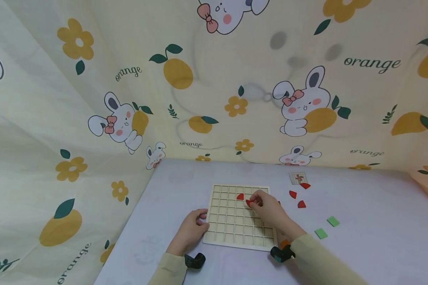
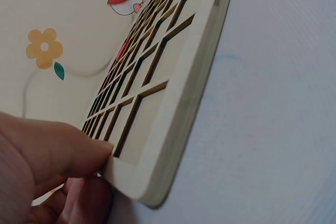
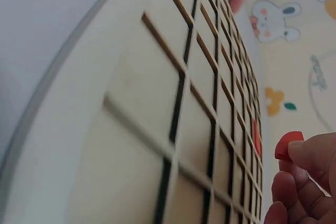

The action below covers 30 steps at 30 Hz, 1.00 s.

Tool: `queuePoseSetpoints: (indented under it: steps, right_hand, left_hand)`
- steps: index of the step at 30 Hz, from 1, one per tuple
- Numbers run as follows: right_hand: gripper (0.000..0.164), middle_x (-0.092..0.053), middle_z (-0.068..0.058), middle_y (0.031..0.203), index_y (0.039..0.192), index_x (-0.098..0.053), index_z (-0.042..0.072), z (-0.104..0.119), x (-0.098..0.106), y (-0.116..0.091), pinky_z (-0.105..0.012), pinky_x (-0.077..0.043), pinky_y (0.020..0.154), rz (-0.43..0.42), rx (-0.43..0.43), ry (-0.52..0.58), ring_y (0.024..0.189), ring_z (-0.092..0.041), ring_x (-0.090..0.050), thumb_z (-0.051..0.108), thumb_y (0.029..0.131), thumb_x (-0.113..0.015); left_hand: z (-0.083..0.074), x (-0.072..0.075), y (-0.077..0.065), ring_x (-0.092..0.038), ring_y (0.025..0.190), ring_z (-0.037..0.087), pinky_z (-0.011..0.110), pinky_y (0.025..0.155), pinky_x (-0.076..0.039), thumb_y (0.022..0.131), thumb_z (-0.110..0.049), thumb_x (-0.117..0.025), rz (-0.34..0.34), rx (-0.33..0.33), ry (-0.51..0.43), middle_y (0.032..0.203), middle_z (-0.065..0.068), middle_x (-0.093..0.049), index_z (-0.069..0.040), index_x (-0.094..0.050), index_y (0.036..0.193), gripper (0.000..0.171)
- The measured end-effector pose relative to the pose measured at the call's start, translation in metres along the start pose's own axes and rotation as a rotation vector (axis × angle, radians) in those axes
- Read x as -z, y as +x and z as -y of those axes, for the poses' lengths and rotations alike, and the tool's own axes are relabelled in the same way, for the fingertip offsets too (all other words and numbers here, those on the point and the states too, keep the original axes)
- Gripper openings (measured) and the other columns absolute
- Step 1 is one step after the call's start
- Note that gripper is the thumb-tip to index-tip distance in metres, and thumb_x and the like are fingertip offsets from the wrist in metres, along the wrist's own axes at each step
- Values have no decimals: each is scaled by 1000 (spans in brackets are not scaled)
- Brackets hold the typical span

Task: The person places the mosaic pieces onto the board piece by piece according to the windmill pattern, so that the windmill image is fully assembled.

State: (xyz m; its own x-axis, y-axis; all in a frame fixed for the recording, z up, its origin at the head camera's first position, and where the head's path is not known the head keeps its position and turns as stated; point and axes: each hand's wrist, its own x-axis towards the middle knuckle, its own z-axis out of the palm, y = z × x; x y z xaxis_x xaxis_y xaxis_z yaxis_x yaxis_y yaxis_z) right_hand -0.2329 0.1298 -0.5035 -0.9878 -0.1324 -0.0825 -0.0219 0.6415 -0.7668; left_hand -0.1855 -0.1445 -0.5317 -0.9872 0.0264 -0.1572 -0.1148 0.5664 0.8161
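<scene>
A pale wooden grid board (image 1: 232, 225) lies flat on the table, divided into rows of square cells. My left hand (image 1: 190, 229) grips its left edge; in the left wrist view the thumb (image 2: 79, 148) presses the rim while the other fingers sit lower at the side. Over the board's upper right part, my right hand (image 1: 270, 208) pinches a red quarter-round piece (image 3: 285, 145) between thumb and finger. Another red quarter-round piece (image 1: 240, 196) sits in a cell just left of that hand.
Right of the board lie loose red pieces (image 1: 301, 204), green squares (image 1: 321, 233) and an orange piece (image 1: 284, 243) beside my right wrist. A small pattern card (image 1: 298, 178) lies further back, partly under a red piece (image 1: 305, 185). A printed curtain (image 1: 214, 99) hangs behind the table.
</scene>
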Motion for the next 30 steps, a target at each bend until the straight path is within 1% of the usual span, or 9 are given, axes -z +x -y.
queuePoseSetpoints:
  steps: [6,12,17,22,30]
  right_hand:
    - [10,-58,2,83,96,-59,15,5,-21,10,-30,-45,65,1,47,-3,77,-16,-52,15,90,-67]
    - [7,-58,4,82,93,-60,14,6,-31,17,-32,-45,67,-25,98,-43,74,-15,-52,13,90,-66]
    - [7,-57,3,80,91,-61,14,5,-35,21,-31,-45,66,-37,101,-69,73,-15,-52,14,90,-67]
    - [7,-57,2,84,92,-63,13,4,-36,22,-32,-46,70,-48,114,-92,76,-15,-52,15,88,-69]
    - [10,-57,2,84,94,-65,11,4,-35,23,-33,-46,71,-46,115,-101,77,-16,-52,16,87,-71]
  left_hand:
    - [0,0,0,-52,87,16,31,67,-46,86,-10,-67,7,0,-7,107,1,-54,-7,-56,131,47]
    - [0,1,0,-52,87,16,30,67,-46,85,-9,-67,7,-14,-5,107,1,-54,-7,-56,131,47]
    - [1,1,1,-52,86,15,30,67,-46,85,-9,-68,6,-8,-3,106,1,-54,-7,-56,131,48]
    - [1,1,1,-52,86,15,30,67,-46,85,-9,-68,5,-13,-5,106,1,-55,-6,-56,131,47]
    - [1,0,2,-52,86,15,30,67,-46,86,-11,-68,5,-7,-3,106,0,-55,-7,-56,131,47]
